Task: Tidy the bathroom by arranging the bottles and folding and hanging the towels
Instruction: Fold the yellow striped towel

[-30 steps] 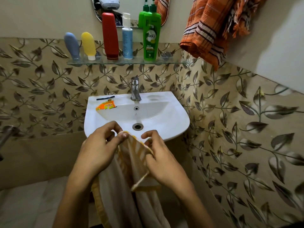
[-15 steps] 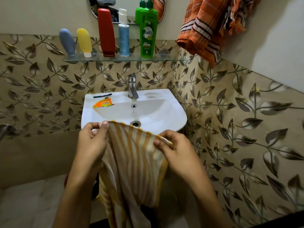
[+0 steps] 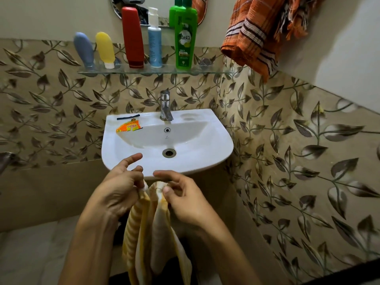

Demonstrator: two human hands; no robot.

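Together, two hands (image 3: 153, 194), one towel (image 3: 152, 233).

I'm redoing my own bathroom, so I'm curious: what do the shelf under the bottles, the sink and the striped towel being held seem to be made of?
The shelf looks like clear glass: the tiles show through it. The sink seems to be glossy white ceramic, smooth with soft reflections. The striped towel, pinched by the left hand and right hand, looks like soft woven cotton, since it hangs in limp folds.

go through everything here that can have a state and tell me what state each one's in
Striped towel: folded, hanging from both hands.
Left hand: pinching towel.
Right hand: pinching towel.
Orange towel: hung on wall.
Bottles: upright on shelf.
Tap: off.
Sink: dry, drain open.
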